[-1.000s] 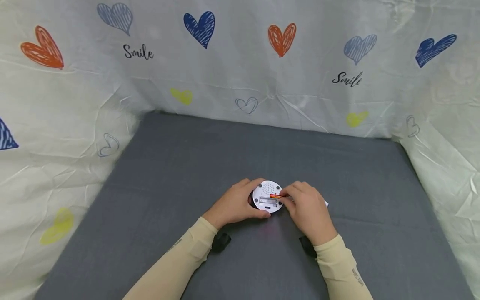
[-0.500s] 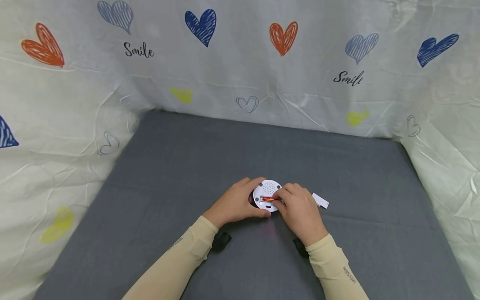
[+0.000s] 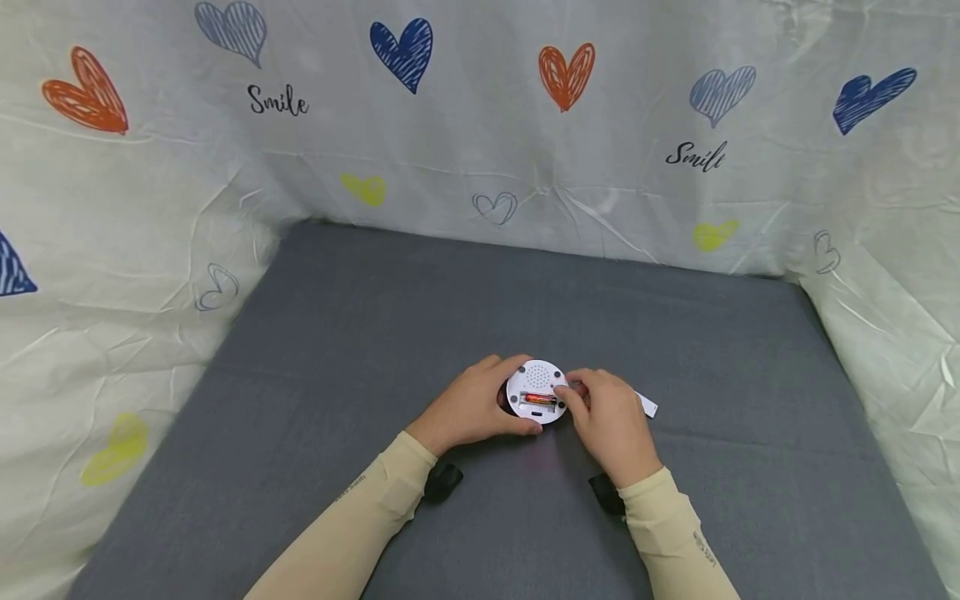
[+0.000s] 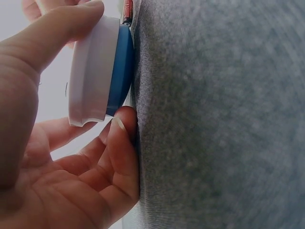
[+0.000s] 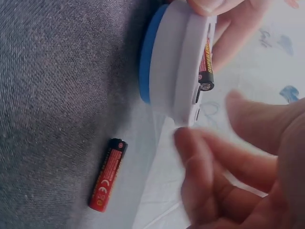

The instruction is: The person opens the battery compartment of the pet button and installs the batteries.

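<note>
A round white device [image 3: 536,371] lies with its blue face [image 4: 122,71] down, its perforated back and open battery slot upward. My left hand [image 3: 476,404] grips it round the left side, thumb on the near rim. A red and black battery [image 3: 539,399] sits in the slot; in the right wrist view its near end stands a little above the rim. At the device's right edge is my right hand [image 3: 615,421], thumb and fingers apart with nothing between them. One fingertip [image 5: 183,136] is at the rim; whether it touches cannot be told.
A second red battery [image 5: 108,175] lies on the grey cloth [image 3: 450,300] beside the device; the right hand hides it in the head view. Partly behind that hand lies a small white cover [image 3: 647,405]. A heart-printed sheet [image 3: 480,125] walls the back and sides.
The right hand brought the battery from over the device down into the slot, then let go and drew back slightly to the right. The left hand kept its hold.
</note>
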Motion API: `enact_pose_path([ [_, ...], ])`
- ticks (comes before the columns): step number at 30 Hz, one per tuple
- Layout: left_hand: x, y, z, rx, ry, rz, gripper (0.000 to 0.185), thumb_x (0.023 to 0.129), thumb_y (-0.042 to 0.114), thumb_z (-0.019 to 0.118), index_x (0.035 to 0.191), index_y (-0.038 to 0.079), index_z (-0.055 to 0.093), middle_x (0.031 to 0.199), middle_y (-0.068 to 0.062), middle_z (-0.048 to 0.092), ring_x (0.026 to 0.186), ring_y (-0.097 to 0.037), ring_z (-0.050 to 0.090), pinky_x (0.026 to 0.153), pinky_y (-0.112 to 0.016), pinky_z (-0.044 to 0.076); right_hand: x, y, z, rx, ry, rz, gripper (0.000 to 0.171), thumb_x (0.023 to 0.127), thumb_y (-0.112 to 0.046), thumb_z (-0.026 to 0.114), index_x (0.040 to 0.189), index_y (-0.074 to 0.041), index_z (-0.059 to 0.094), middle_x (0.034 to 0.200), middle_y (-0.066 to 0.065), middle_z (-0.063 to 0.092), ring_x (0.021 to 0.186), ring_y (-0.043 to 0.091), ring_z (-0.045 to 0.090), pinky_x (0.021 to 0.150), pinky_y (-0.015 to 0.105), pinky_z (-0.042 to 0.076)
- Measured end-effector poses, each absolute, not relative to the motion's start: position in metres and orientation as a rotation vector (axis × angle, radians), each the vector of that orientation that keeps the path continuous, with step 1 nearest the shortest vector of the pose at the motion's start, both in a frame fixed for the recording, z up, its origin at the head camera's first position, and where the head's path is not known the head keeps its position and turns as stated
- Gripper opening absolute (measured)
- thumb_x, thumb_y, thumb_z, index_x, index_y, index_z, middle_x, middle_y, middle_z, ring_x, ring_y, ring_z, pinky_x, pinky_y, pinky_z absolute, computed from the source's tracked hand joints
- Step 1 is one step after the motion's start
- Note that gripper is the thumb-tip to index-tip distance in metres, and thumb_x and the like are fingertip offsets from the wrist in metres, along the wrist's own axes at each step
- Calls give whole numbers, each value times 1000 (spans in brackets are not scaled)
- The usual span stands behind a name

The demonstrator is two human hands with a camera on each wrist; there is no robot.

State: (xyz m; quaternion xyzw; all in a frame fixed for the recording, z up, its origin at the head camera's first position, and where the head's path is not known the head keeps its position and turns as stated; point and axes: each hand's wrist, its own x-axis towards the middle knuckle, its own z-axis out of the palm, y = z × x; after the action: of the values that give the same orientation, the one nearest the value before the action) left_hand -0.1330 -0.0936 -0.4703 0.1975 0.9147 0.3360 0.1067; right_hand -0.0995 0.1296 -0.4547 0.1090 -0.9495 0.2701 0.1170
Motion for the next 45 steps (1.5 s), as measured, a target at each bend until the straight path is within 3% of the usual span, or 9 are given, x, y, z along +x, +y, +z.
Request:
enact_pose_path([
  [5, -133, -94, -470, 590, 2694, 1002, 92, 79, 56, 94, 158, 32, 53, 120, 2, 67, 95, -13, 62, 82, -34, 53, -102, 130, -457, 223, -2886, 874, 30, 101, -27, 79, 119, -2, 80, 79, 4, 75, 62, 11, 59, 62, 35, 49],
  [10, -134, -94, -472, 617, 2681, 1017, 89, 80, 56, 93, 156, 31, 54, 127, 5, 74, 104, -10, 68, 90, -34, 56, -105, 131, -458, 195, -2953, 1010, 31, 103, -27, 76, 123, -4, 79, 73, 1, 68, 59, 11, 51, 60, 30, 42],
  [19, -135, -94, -472, 611, 2660, 1051, 85, 80, 54, 94, 154, 34, 55, 121, 7, 77, 98, -7, 69, 88, -33, 56, -106, 135, -454, 150, -3002, 1199, 43, 101, -32, 77, 134, -4, 75, 92, 3, 78, 72, 11, 62, 67, 31, 48],
  [26, -135, -93, -472, 606, 2654, 1057, 84, 81, 52, 94, 153, 34, 55, 116, 7, 77, 94, -7, 68, 85, -33, 56, -108, 137, -455, 163, -3002, 1226, 43, 97, -28, 82, 132, -3, 75, 88, 1, 77, 72, 9, 62, 67, 29, 47],
  [38, -136, -94, -472, 594, 2635, 1051, 87, 80, 53, 94, 155, 37, 54, 117, 10, 77, 94, -7, 67, 84, -32, 55, -110, 140, -456, 87, -3029, 1368, 41, 104, -33, 74, 136, -6, 71, 82, 4, 76, 75, 14, 66, 71, 32, 48],
  [45, -137, -94, -475, 557, 2638, 1040, 88, 79, 56, 93, 156, 40, 54, 121, 10, 76, 97, -7, 67, 85, -35, 54, -112, 138, -458, 65, -2999, 1370, 36, 103, -30, 75, 131, -7, 73, 78, 3, 75, 72, 14, 66, 72, 33, 48],
])
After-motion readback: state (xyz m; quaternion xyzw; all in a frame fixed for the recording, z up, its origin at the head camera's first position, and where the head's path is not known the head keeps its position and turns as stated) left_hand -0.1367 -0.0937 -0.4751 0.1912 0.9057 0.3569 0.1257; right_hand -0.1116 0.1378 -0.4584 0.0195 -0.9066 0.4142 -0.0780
